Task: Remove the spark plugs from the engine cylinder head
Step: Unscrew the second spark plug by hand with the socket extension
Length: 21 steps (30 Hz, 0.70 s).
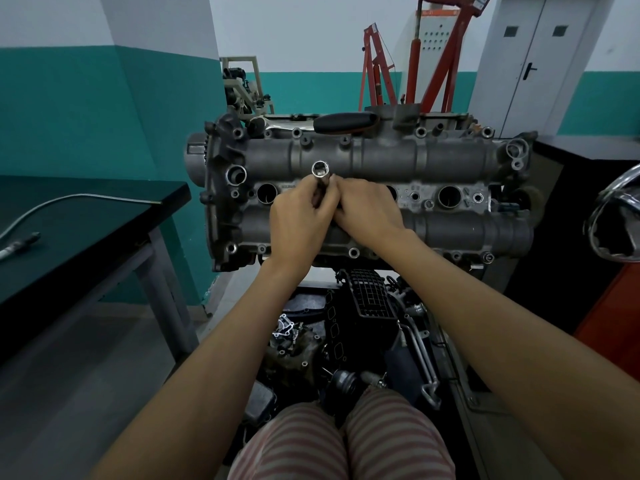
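The grey engine cylinder head [381, 157] stands in front of me, with a row of round spark plug wells across its middle. A silver tubular socket [320, 171] sticks up from the row, its open end facing me. My left hand [299, 220] grips the socket's shaft from the left. My right hand [369, 211] pinches the same shaft from the right, fingertips meeting the left hand. Open wells show at the left [266, 193] and right [449, 196]. No spark plug is visible; the socket's lower end is hidden by my hands.
A ratchet with a black handle [343, 122] lies along the head's far edge. A dark green table [104, 216] with a metal hose [69, 202] stands at left. Loose engine parts [346, 334] lie below the head. Red hoist frames [415, 64] stand behind.
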Motion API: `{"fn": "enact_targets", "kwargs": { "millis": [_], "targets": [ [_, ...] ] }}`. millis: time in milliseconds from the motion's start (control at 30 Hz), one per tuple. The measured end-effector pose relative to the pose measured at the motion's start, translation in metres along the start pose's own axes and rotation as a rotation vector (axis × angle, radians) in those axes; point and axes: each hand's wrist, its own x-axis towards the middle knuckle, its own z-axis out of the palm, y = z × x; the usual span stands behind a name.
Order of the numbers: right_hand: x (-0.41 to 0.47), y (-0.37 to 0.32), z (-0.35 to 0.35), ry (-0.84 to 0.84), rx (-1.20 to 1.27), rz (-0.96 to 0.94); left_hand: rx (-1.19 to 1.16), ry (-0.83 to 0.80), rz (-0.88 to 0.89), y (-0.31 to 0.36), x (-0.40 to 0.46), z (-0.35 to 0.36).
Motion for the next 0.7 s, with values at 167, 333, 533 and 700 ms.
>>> {"fn": "enact_targets", "kwargs": {
  "millis": [167,333,533,700],
  "targets": [
    [0.0004,0.0001,0.0011,-0.013,-0.01,-0.03,-0.013,-0.007,0.007,-0.0003,-0.0007,0.0004],
    [-0.0014,-0.0012,-0.003,-0.003,0.073,-0.032,-0.011,-0.004,0.0,-0.0003,-0.002,-0.0006],
    [-0.0003,-0.0015,-0.002,-0.008,0.057,0.0,0.001,-0.006,-0.002,-0.0008,-0.0018,-0.0005],
    [0.0009,-0.0007,-0.0024,-0.018,0.043,0.018,-0.032,0.009,0.0,0.0016,-0.0022,-0.0016]
  ]
}}
